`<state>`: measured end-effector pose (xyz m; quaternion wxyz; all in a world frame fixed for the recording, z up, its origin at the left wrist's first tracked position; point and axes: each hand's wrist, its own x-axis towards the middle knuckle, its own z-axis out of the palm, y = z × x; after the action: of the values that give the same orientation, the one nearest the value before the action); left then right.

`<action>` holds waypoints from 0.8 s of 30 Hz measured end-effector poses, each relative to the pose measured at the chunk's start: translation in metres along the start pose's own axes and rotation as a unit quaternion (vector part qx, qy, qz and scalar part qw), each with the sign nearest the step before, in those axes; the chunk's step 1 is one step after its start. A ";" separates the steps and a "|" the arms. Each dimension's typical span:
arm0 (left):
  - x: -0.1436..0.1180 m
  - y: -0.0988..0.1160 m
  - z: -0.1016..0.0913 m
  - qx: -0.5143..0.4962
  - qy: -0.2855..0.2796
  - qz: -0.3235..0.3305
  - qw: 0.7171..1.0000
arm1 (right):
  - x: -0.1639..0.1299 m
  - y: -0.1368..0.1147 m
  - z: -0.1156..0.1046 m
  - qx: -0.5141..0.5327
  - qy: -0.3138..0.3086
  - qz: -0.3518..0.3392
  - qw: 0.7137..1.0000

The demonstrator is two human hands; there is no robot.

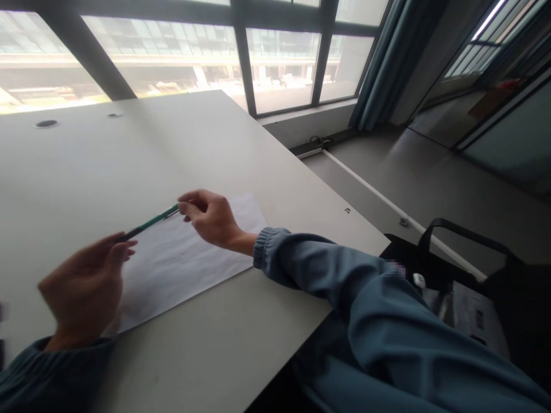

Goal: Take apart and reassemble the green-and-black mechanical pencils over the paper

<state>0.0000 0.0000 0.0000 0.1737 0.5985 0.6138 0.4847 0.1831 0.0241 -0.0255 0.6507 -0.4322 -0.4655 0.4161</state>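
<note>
A: ok, where's the pen (150,222) at in this one?

B: Right in the gap between the left hand (86,281) and the right hand (210,217), strung across like a little bridge. Looks like it's held up over the far-left side of the paper (189,267), not lying on the table (189,137), though how high is hard to judge.

A: And which way does it run?

B: On a slant. One end is down and left in the view, the other goes up and right, so the end at the right hand is the farther one from the camera.

A: Which hand's nearer to it, then?

B: Call it a tie tbh, both touch it, one per end.

A: Open or closed?

B: Both partly closed. The left pinches the dark end between thumb and fingers, with a couple of fingertips sticking out past it. The right nips the other end with thumb and fingertips, fingers bent. No full fists. Can't tell how hard either one squeezes, and the fingers cover both tips of the pen.
</note>
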 end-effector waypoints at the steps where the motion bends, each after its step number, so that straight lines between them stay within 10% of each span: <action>1: 0.003 -0.008 0.003 -0.006 -0.014 0.051 0.999 | 0.001 0.001 -0.002 0.005 0.002 0.005 1.000; 15: 0.003 -0.039 0.012 -0.090 -0.057 0.104 0.989 | 0.002 -0.007 -0.066 -0.011 -0.021 -0.055 0.998; 24: 0.003 -0.041 0.013 -0.093 -0.046 0.096 0.990 | -0.006 0.006 -0.068 -0.042 -0.034 -0.073 0.996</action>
<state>-0.0135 0.0151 -0.0380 0.2090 0.6577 0.4971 0.5260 0.2468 0.0082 -0.0462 0.6443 -0.4100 -0.5347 0.3619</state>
